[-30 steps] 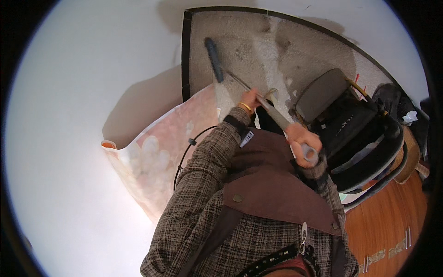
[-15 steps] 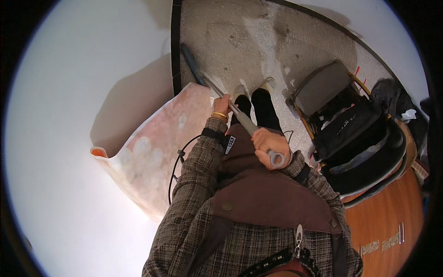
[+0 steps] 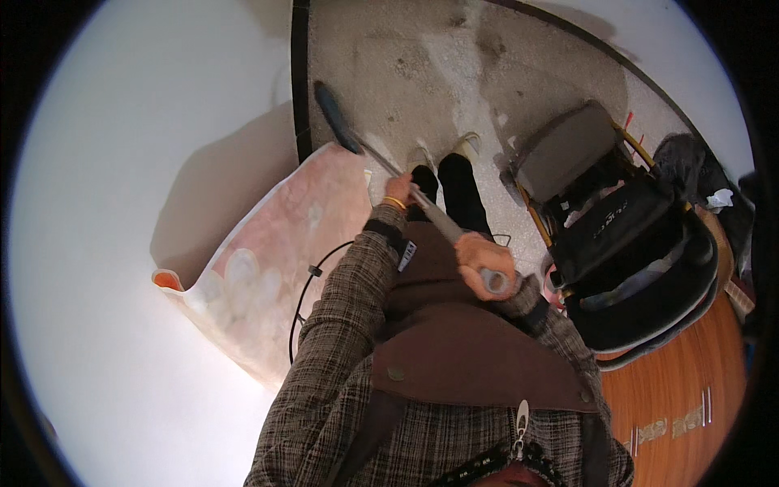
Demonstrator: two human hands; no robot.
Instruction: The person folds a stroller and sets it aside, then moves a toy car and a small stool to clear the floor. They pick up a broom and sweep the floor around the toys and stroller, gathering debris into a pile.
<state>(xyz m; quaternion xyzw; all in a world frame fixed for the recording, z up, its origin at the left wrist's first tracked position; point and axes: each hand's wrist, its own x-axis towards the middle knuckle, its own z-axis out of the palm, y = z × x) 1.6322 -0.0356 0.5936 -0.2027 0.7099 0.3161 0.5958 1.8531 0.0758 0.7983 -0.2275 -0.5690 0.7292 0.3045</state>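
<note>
Both my hands are closed round the pole of a mop [image 3: 439,217], with a long, narrow dark-blue head and a grey handle ending in a ring. My left hand [image 3: 398,189] grips the metal part lower down, in front of my legs. My right hand [image 3: 482,261] wraps the grey upper end near my waist, and the ring shows beside the fingers. The mop head lies on the speckled grey floor [image 3: 398,97] by the left wall's black skirting, just past the corner of a pink cloth cover [image 3: 284,252].
A folding chair or stroller [image 3: 576,154] with black fabric and gold-coloured tubes stands at the right. Behind it sits a black plastic bag [image 3: 677,158]. A wooden cabinet [image 3: 673,381] is at the lower right. White walls [image 3: 122,162] bound the floor.
The mop head has swung a little and shows broader beside the skirting. My left hand has dropped slightly, and my right hand has shifted slightly to the right.
</note>
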